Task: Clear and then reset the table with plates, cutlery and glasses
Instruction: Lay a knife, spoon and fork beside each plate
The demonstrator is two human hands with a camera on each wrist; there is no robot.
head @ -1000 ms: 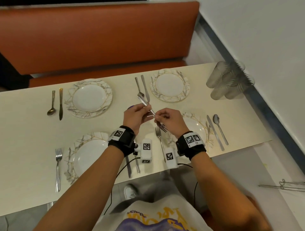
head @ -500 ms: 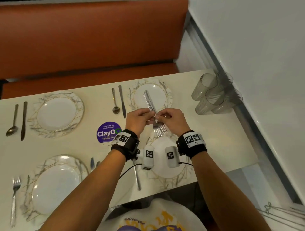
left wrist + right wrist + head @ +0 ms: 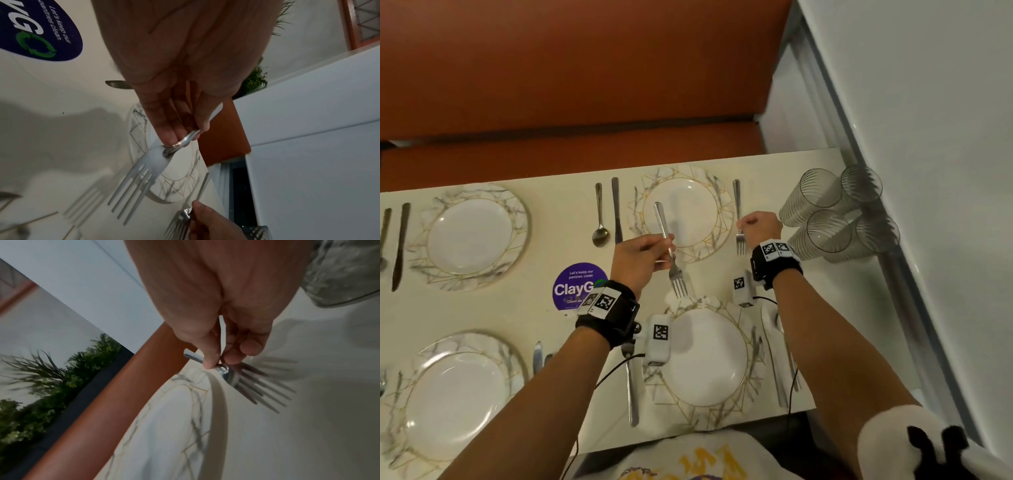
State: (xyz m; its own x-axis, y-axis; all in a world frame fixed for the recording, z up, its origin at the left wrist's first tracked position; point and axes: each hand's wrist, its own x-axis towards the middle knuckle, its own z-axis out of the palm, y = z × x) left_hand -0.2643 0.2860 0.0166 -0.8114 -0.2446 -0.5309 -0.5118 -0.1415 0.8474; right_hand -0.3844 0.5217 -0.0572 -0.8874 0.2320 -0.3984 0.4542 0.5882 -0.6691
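Observation:
My left hand [image 3: 659, 253] pinches a fork [image 3: 670, 255] by its neck and holds it above the table, handle over the far right plate [image 3: 717, 200], tines [image 3: 131, 180] pointing toward me. My right hand [image 3: 748, 229] pinches a second fork [image 3: 738, 205] just right of that plate, low over the table [image 3: 558, 219]. In the right wrist view thumb and fingers [image 3: 207, 360] close on this fork's neck [image 3: 230, 378] beside the plate rim [image 3: 218, 402]. A near right plate [image 3: 709, 356] lies below my wrists.
Several ribbed glasses [image 3: 832, 219] stand close to the right of my right hand, against the wall. A spoon [image 3: 599, 219] and knife [image 3: 616, 209] lie left of the far right plate. Two more plates [image 3: 469, 236] [image 3: 455, 387] sit left, and a fork [image 3: 631, 387] beside the near right plate.
My hands have parted, each now with its own fork. The right hand moved right and away, down beside the far right plate. The left hand stayed near the middle.

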